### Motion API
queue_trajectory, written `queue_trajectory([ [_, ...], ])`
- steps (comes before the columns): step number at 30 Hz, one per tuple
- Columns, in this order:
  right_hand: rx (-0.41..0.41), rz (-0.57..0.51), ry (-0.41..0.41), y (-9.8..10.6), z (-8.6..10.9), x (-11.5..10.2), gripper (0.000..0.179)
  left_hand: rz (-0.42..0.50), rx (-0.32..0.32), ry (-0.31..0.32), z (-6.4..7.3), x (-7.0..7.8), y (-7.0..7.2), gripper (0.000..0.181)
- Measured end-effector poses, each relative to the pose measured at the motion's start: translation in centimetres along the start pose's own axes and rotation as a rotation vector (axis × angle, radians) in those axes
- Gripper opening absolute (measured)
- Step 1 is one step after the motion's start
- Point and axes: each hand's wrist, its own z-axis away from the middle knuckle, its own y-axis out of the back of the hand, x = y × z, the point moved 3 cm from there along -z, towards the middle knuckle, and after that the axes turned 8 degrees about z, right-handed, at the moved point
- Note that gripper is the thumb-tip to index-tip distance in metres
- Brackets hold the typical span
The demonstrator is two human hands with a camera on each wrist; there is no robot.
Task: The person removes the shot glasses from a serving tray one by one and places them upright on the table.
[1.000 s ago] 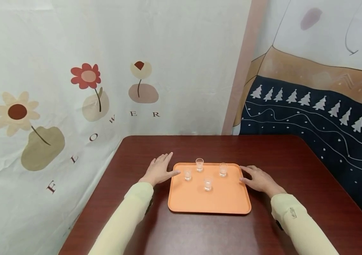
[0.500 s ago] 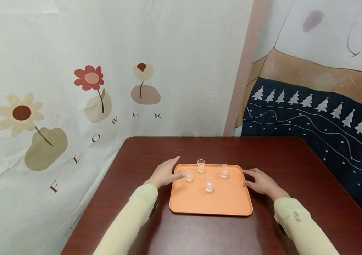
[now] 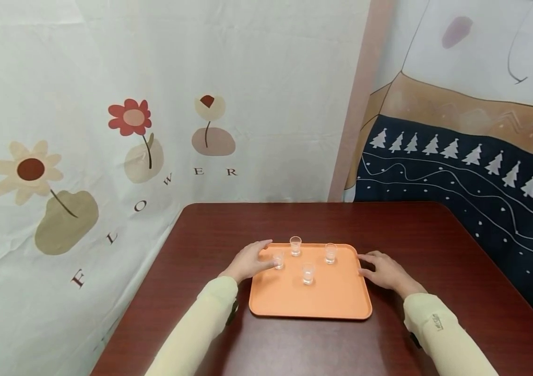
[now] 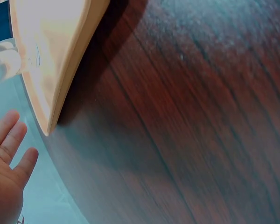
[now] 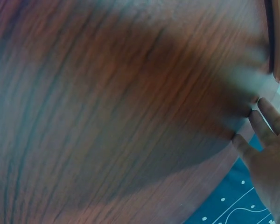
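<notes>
An orange tray [image 3: 294,303] lies on the table with several small clear cups standing on its far half. My left hand [image 3: 248,262] reaches over the tray's left rim, its thumb and fingers spread around the leftmost cup [image 3: 279,255]. In the left wrist view its fingers [image 4: 19,169] are straight and apart from the clear cup [image 4: 2,65]. At the tray's right rim rests my right hand [image 3: 387,272], thumb and fingertips at or close to the edge. Its fingers [image 5: 262,128] look extended in the right wrist view; whether they touch the rim I cannot tell.
Other clear cups stand at the back [image 3: 296,247], at the right [image 3: 330,254] and nearer the front [image 3: 308,275] of the group. The dark red-brown table [image 3: 313,347] has rounded far corners. A printed cloth [image 3: 271,104] hangs behind it.
My left hand has moved right and inward, from beside the tray to around the leftmost cup. The right hand stays by the right rim. The tray and cups keep their places.
</notes>
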Motion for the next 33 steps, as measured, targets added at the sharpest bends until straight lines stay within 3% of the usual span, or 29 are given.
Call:
queue_trajectory([
  [4, -0.003, 0.004, 0.008, 0.1, 0.1, 0.1, 0.054, 0.043, -0.003, -0.025, -0.2, 0.0, -0.2, 0.069],
  [9, -0.019, 0.004, 0.015, 0.1, 0.1, 0.3, 0.056, 0.08, 0.011, 0.0, -0.4, -0.1, -0.3, 0.062],
  [19, -0.067, -0.013, 0.013, 0.1, 0.2, 0.5, 0.06, 0.165, 0.026, -0.013, -0.5, -0.1, -0.9, 0.051],
  [33, -0.074, -0.055, 0.018, 0.2, 0.6, 0.4, 0.061, 0.21, 0.054, -0.008, -0.5, 0.1, -1.7, 0.035],
])
